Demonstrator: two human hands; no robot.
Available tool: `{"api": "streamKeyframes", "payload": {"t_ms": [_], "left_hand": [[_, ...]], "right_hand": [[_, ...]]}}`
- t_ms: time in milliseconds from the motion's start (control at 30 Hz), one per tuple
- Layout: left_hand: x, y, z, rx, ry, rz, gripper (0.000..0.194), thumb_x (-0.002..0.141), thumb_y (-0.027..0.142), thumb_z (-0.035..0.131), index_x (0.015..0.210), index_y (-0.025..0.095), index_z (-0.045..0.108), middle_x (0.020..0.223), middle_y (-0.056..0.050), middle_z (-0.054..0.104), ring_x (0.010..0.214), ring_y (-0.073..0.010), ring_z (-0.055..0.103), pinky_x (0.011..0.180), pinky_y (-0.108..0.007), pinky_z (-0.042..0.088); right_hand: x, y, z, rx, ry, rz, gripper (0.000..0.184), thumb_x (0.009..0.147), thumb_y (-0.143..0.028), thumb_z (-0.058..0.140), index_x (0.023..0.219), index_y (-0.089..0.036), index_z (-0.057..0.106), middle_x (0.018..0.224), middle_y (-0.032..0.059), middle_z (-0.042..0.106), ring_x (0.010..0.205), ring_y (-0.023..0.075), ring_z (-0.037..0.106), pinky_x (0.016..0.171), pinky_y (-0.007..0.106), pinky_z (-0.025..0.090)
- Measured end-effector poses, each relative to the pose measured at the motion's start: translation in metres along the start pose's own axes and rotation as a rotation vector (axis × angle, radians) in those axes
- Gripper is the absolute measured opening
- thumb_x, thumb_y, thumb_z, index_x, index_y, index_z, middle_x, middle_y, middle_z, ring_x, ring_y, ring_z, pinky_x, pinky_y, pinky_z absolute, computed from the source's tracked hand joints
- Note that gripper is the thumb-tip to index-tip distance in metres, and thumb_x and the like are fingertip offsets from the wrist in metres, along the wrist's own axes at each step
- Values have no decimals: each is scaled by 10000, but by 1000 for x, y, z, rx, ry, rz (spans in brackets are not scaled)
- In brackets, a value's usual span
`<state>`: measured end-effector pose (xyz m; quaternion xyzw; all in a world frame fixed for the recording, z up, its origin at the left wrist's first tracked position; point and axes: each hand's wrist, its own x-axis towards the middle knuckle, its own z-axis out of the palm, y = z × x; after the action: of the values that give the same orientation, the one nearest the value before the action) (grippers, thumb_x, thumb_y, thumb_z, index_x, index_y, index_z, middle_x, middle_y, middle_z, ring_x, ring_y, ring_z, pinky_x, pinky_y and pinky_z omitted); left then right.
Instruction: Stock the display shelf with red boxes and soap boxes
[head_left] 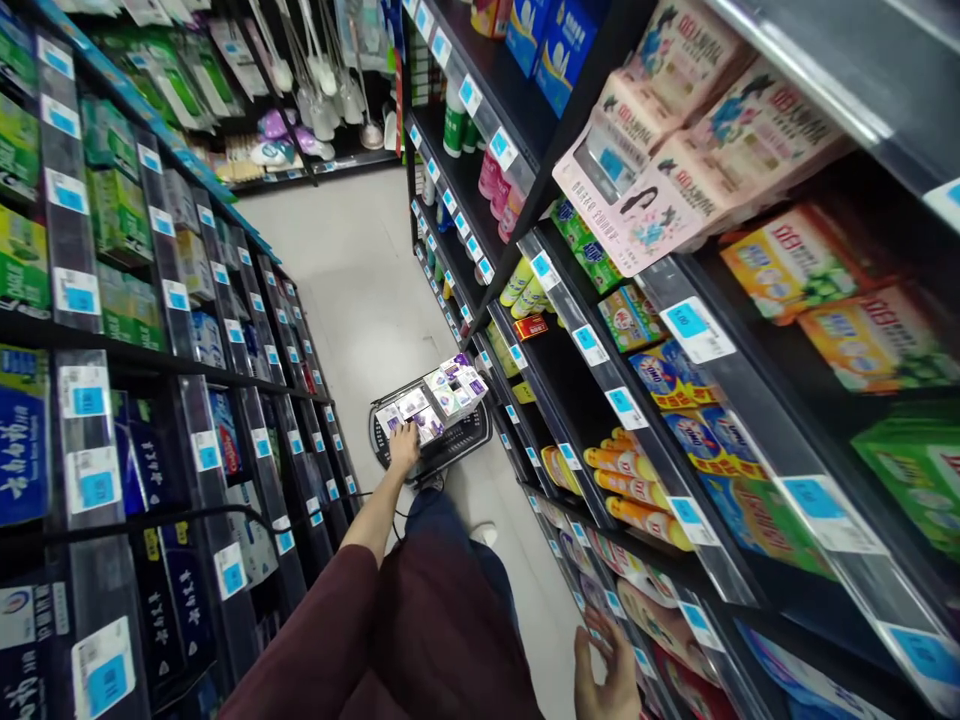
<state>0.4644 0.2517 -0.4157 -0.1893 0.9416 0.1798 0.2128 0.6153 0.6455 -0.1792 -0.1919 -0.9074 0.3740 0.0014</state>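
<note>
My left hand (403, 446) reaches down to a black basket (474, 432) on the floor, its fingers closed at the near edge of a white-and-purple pack (429, 424). Other white packs lie beside it, and a larger bundle with purple and green print (456, 386) sits at the basket's right side. The hand partly covers the nearest packs. My right hand (609, 668) hangs near the lower right shelf with its fingers loosely bent and apart, holding nothing.
Shelves of toothpaste boxes (161, 590) line the left side. On the right, shelves carry pink boxes (686, 185), orange bottles (630, 475) and detergent packs (712, 440). A dark cable (225, 510) crosses the left. The tiled floor (330, 250) runs ahead to hanging brushes (322, 85).
</note>
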Motion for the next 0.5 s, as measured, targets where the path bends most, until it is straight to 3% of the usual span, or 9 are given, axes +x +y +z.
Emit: {"api": "streamKeyframes", "payload": {"t_ms": [267,400,500], "left_hand": [[-22,8,-28,-172,21,-3,556,715,208,735,1217,117,513,1201,-184,596,1206,-373,467,1015,-485,367],[-56,23,-55,-332,55,32,544,658,225,746,1140,134,510,1112,-177,613,1133,-384,497,974,-484,401],[-92,49,-74,-510,31,126,579,636,266,783,1126,153,496,1084,-137,611,1052,-327,553,917,-438,457]], "right_hand": [[4,-13,14,-30,-76,-13,502,861,-559,606,1183,-174,594,1147,145,678,923,290,677,847,434,547],[11,-23,27,-7,-150,-44,466,886,-529,588,1195,-180,594,1188,142,659,980,287,662,873,426,536],[17,-37,38,20,-225,-46,479,874,-522,610,1219,-190,591,1220,134,645,996,287,656,888,436,532]]}}
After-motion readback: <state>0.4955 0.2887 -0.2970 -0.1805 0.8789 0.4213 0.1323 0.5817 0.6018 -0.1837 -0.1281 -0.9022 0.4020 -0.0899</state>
